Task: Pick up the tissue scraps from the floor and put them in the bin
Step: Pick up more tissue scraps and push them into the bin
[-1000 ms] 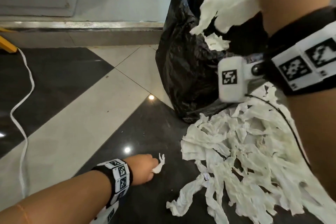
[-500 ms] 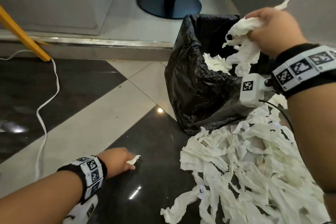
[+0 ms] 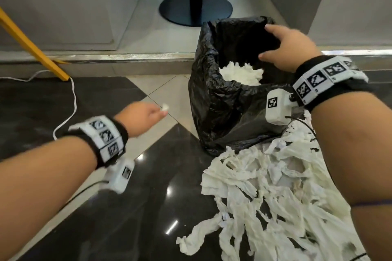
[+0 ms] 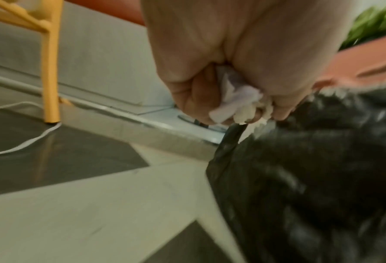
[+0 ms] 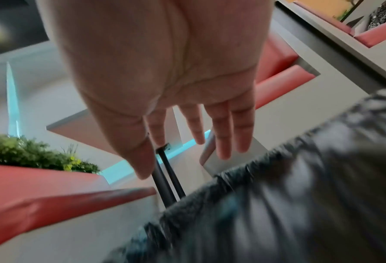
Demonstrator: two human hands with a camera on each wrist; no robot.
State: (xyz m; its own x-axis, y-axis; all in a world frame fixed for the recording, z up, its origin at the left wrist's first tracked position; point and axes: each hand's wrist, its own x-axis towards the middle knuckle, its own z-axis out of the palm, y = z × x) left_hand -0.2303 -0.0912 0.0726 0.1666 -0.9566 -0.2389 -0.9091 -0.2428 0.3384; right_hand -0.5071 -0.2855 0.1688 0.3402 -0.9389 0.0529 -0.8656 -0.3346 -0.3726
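Observation:
A bin lined with a black bag point(image 3: 214, 99) stands on the floor, with white tissue point(image 3: 239, 73) lying inside it. My right hand point(image 3: 286, 46) hovers over the bin's mouth, fingers spread and holding nothing; in the right wrist view the straight fingers point(image 5: 219, 131) are above the blurred black bag point(image 5: 277, 213). My left hand point(image 3: 146, 115) is raised left of the bin and pinches a small tissue scrap point(image 3: 165, 107). The left wrist view shows the scrap point(image 4: 239, 103) crumpled in curled fingers beside the bag point(image 4: 311, 178). A large heap of tissue strips point(image 3: 275, 197) lies on the dark floor before the bin.
A white cable point(image 3: 70, 112) runs over the floor at left, past a yellow chair leg point(image 3: 31, 46). A raised step with a metal edge point(image 3: 127, 58) crosses behind the bin. A black table pedestal point(image 3: 196, 6) stands beyond it.
My right hand has let its handful of tissue fall into the bin and now spreads its fingers. My left hand has risen from the floor toward the bin with its small scrap.

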